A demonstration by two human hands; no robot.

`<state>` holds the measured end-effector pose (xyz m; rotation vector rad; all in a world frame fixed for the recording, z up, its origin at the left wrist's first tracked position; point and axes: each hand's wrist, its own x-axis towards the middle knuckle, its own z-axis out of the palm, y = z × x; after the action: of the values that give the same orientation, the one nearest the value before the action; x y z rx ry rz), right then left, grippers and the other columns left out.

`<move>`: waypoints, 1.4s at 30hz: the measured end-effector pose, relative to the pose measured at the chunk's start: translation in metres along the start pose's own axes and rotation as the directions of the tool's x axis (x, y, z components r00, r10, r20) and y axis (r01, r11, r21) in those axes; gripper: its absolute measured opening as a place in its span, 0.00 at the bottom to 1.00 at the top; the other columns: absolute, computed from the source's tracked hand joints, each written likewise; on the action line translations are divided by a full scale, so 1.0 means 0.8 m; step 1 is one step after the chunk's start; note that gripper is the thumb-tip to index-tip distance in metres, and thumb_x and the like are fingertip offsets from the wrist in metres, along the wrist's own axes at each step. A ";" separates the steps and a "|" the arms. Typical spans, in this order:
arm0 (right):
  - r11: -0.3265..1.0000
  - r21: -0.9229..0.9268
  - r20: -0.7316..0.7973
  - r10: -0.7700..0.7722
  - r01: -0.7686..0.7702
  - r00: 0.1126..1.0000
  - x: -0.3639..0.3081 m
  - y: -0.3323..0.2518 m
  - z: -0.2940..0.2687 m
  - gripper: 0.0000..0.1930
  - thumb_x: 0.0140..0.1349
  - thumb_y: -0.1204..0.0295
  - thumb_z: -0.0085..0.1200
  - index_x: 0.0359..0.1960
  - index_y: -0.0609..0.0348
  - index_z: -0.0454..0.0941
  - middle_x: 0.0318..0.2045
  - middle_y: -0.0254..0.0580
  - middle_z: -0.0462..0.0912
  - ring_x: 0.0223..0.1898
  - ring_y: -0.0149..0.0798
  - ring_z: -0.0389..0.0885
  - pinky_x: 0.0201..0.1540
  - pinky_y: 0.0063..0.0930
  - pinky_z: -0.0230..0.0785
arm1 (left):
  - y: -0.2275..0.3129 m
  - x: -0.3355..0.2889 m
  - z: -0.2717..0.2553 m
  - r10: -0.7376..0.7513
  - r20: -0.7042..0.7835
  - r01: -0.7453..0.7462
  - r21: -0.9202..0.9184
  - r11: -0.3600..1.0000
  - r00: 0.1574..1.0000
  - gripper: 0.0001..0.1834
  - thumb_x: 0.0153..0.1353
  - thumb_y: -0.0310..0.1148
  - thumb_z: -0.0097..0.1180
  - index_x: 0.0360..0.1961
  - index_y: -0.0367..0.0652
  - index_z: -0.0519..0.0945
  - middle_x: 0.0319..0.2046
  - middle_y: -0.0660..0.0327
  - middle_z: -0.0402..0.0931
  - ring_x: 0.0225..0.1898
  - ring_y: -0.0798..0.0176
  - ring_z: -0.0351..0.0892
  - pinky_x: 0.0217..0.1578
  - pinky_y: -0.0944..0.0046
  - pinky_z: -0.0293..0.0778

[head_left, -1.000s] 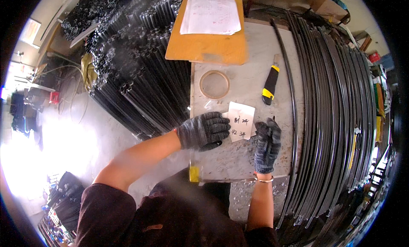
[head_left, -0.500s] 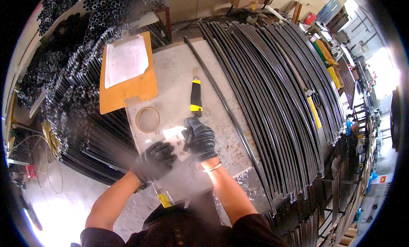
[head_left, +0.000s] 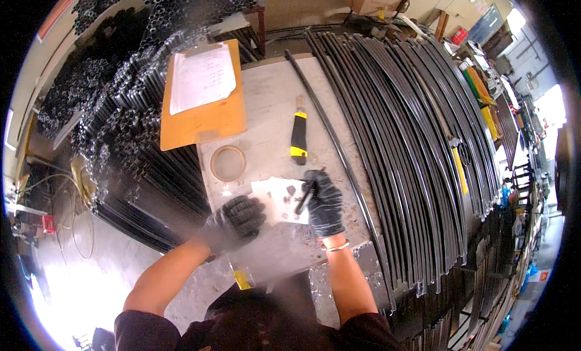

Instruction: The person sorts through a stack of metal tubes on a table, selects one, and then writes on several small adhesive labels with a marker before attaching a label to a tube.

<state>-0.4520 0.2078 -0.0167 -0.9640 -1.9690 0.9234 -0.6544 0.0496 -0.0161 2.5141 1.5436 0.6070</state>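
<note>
My left hand, in a dark knit glove, lies over the left edge of a white sheet of paper with dark marks on it. At the sheet's right side my right hand, gloved in grey and black, is closed round a black marker or pen, its lower end pointing down at the paper. Just beyond that hand lies a yellow-and-black handled tool with a short blade, like a putty knife. A roll of tan tape rests past my left hand.
An orange clipboard with papers lies at the table's far left. One dark metal tube lies along its right side, beside rows of long dark tubes. Bundled tubes are stacked on the left. Yellow tape marks the near edge.
My right hand has moved to the right with the marker or pen, uncovering more of the marked sheet. My left hand stays at the sheet's left edge. The whole view has shifted slightly.
</note>
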 end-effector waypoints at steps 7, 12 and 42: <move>0.423 0.850 0.132 0.408 -0.315 0.903 0.025 0.041 -0.034 0.07 0.64 0.76 0.48 0.41 0.62 0.76 0.32 0.35 0.79 0.31 0.32 0.77 0.36 0.24 0.73 | -0.008 -0.005 0.014 0.024 -0.101 -0.024 -0.001 1.000 0.995 0.20 0.50 0.36 0.57 0.45 0.43 0.76 0.48 0.53 0.74 0.54 0.49 0.71 0.56 0.48 0.65; 0.899 -0.422 -0.113 -0.175 0.112 0.978 0.030 0.018 -0.060 0.16 0.55 0.79 0.57 0.47 0.63 0.76 0.37 0.40 0.79 0.35 0.31 0.77 0.39 0.24 0.72 | -0.008 0.002 0.007 0.030 -0.081 -0.033 -0.037 0.999 0.996 0.18 0.50 0.37 0.57 0.42 0.42 0.78 0.47 0.54 0.74 0.54 0.55 0.70 0.60 0.51 0.62; 0.913 -0.214 0.123 -0.328 0.348 0.937 -0.064 -0.008 0.054 0.12 0.46 0.68 0.63 0.32 0.54 0.78 0.34 0.41 0.80 0.40 0.50 0.76 0.49 0.45 0.66 | -0.014 -0.013 0.024 0.032 -0.065 -0.033 -0.021 0.999 0.997 0.18 0.51 0.35 0.55 0.45 0.43 0.76 0.50 0.52 0.72 0.55 0.52 0.71 0.59 0.49 0.64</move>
<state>-0.4676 0.1496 -0.0465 -0.6815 -2.2633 0.5535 -0.6604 0.0473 -0.0398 2.5321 1.5114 0.7122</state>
